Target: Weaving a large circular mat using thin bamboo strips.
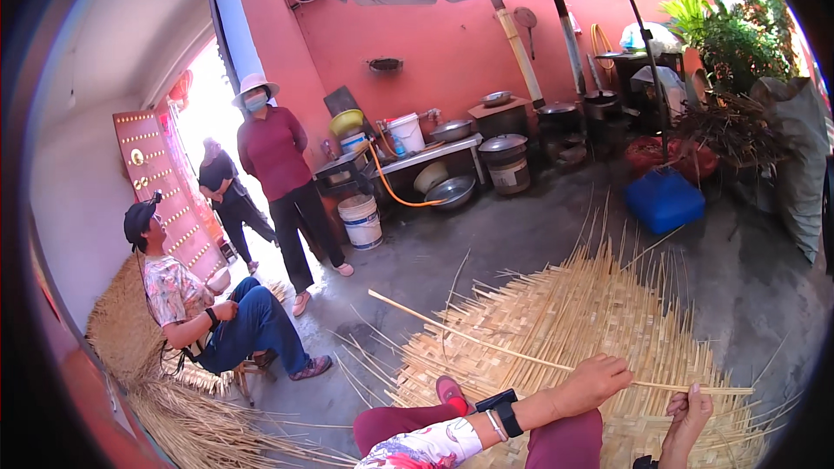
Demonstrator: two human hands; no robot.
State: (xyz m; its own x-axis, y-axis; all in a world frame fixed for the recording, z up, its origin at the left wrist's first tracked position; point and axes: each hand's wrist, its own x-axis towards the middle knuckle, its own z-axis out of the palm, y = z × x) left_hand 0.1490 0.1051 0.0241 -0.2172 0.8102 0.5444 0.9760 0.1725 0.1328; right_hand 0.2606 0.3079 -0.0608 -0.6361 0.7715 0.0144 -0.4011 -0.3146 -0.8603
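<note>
A long, pale bamboo strip [486, 346] runs slantwise across my lap, from the floor side at the left to beyond my hands at the right. My left hand [594, 384], with a dark band on its wrist, has its fingers curled round the strip. Farther along, near the strip's right end, my right hand [690, 415] pinches it between thumb and fingers. Beneath and in front of my hands spreads a woven bamboo mat [539, 313], with loose strip ends sticking out round its edge. My knees and one foot cover part of it.
A seated person [187, 295] is at the left beside piled strips [191, 430]. Two people stand behind, one in a hat [276, 148]. Along the pink wall are a white bucket [360, 221], pots [506, 161] and a low bench. A blue umbrella base [665, 200] stands beyond the mat.
</note>
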